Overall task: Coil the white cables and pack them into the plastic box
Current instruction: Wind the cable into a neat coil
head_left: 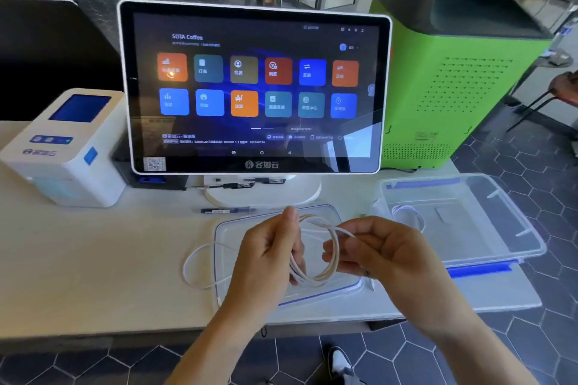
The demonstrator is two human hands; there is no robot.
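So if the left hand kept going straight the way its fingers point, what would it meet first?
Probably the pen, then the monitor's base. The left hand, gripping the cable coil, points up and away over the lid; depth is unclear.

Your white cable looks like smooth, matt plastic sheathing, slightly cream where the loops bunch. The plastic box is clear, glossy plastic with a blue strip along its near rim; its lid, flat under your hands, is the same clear plastic with a blue edge line. The surface reads pale, smooth and matt. The touchscreen has a glossy glass face that throws reflections, in a white frame. The printer is smooth white plastic. The green cabinet looks painted, with perforated panels.
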